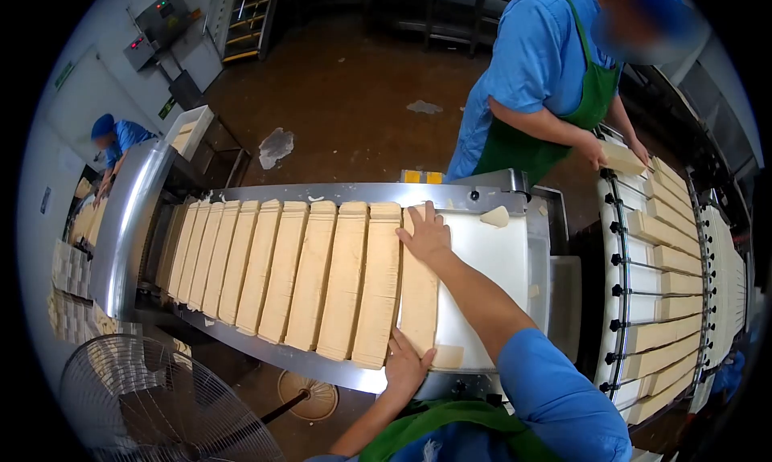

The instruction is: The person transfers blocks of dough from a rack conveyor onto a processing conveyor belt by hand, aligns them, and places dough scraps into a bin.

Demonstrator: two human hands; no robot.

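On a steel-framed belt table, my two hands hold a long pale slab [419, 289] by its ends. My right hand [428, 235] reaches across to the far end, thumb and fingers spread over the top. At the near end is my left hand [407, 365], its thumb and fingers around the corner. Immediately left of this slab lies another pale slab [377, 285], part of a row of several similar ones set side by side, with layered-looking edges. A small loose pale piece [495, 216] lies at the far right, and a flat scrap [448, 357] is near my left hand.
White belt surface [490, 293] shows to the right. A co-worker in a green apron [595, 100] handles a pale block [622, 158] at a second conveyor [611, 301] carrying several blocks. A caged fan [153, 406] stands lower left. Another person [121, 140] works far left.
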